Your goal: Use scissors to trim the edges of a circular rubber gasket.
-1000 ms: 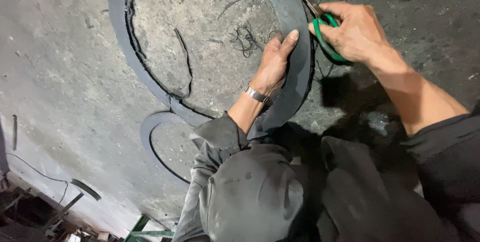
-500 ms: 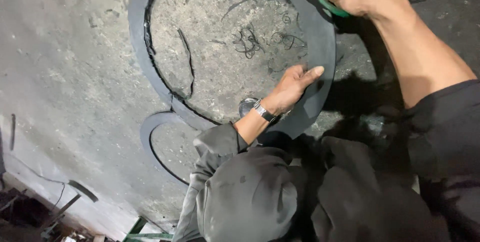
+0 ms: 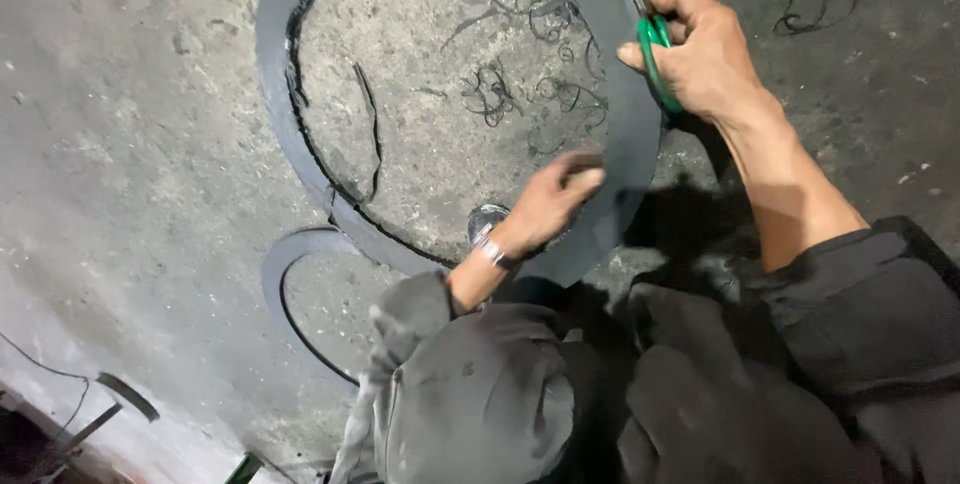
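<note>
Right hand (image 3: 705,54) is clenched round the green-handled scissors (image 3: 655,54), blades running up along the outer edge of the big dark rubber ring (image 3: 275,94) lying flat on the concrete floor (image 3: 120,194). Left hand (image 3: 550,204) lies palm-down on the ring's near band, fingers flat, pressing rather than gripping, wristwatch (image 3: 490,244) showing at the cuff. Thin black offcut curls (image 3: 500,94) litter the floor inside the ring; a smaller dark ring (image 3: 275,274) lies just beside it, lower left.
</note>
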